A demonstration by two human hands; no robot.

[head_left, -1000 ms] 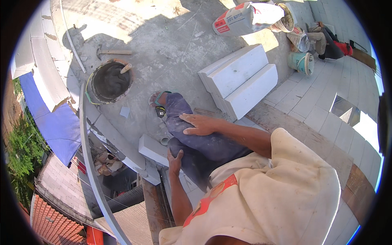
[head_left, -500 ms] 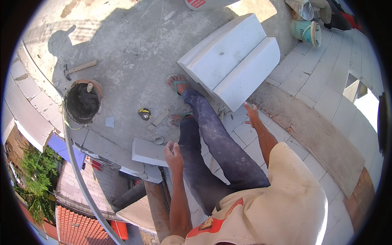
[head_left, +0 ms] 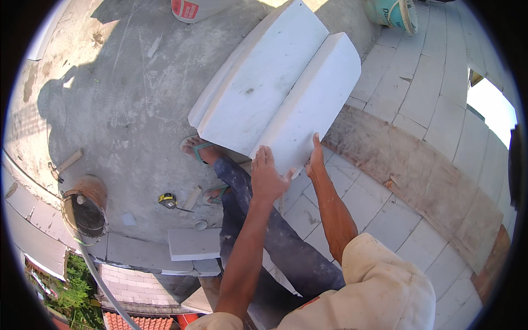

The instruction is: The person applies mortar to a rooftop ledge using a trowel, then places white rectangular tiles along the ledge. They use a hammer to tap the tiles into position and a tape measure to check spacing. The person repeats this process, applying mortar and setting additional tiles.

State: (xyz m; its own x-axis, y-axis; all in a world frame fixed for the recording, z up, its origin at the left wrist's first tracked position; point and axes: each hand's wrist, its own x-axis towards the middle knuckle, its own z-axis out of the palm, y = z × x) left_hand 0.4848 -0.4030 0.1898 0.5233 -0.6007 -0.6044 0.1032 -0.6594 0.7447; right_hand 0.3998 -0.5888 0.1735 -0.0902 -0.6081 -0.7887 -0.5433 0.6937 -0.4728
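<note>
Several long white lightweight concrete blocks [head_left: 264,82] lie side by side in a stack just ahead of me. My left hand [head_left: 268,175] presses on the near left edge of the rightmost block [head_left: 308,104], its fingers stretched along the edge and its thumb at the near end. Against that block's right side rests my right hand [head_left: 315,158], fingers pointing up and partly hidden behind the corner. The near end of the block sits between both hands.
On the concrete floor lie a tape measure [head_left: 168,201], a hammer [head_left: 67,164], a small cup [head_left: 201,224] and a mortar bucket [head_left: 87,209]. A short white block [head_left: 193,243] lies left of my legs. To the right runs a wooden plank [head_left: 407,170]; a teal bucket [head_left: 393,15] stands beyond.
Both hands have moved forward from empty air onto the near end of the rightmost block. My view has shifted, and I lean closer to the stack.
</note>
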